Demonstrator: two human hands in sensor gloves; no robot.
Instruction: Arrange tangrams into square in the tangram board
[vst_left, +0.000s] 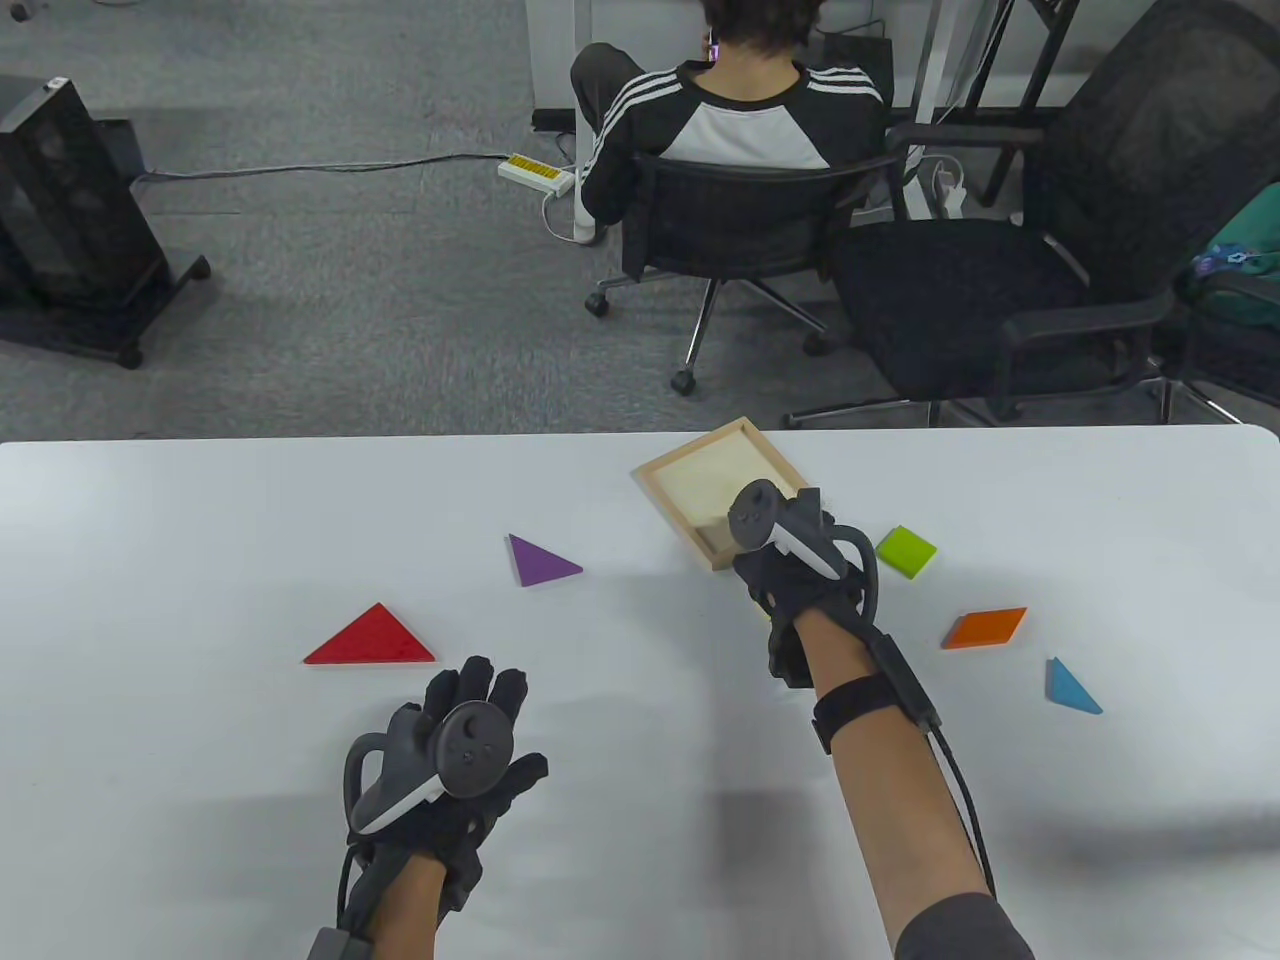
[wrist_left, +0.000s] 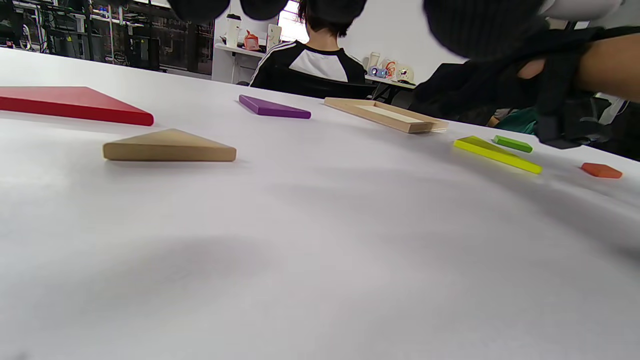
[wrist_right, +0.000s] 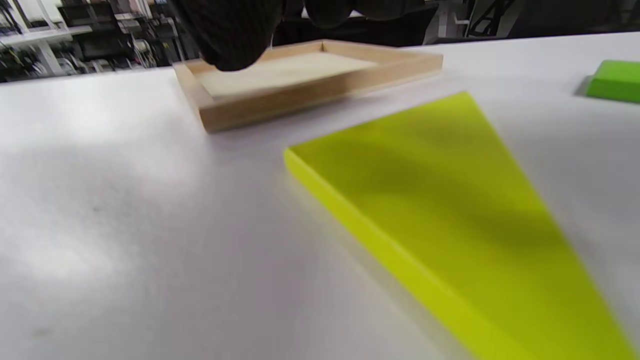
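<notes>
Wooden board (vst_left: 720, 478) sits by the table's (vst_left: 200, 520) far edge, with the right hand (vst_left: 790, 565) at its near corner, grip unclear. Left hand (vst_left: 455, 745) rests open near the front edge, beside the red triangle (vst_left: 372, 638).

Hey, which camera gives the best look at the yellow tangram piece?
The right wrist view: the yellow piece fills it, lying flat near the wooden board. The left wrist view shows it small and edge-on. In the table view the right hand hides it.
</notes>
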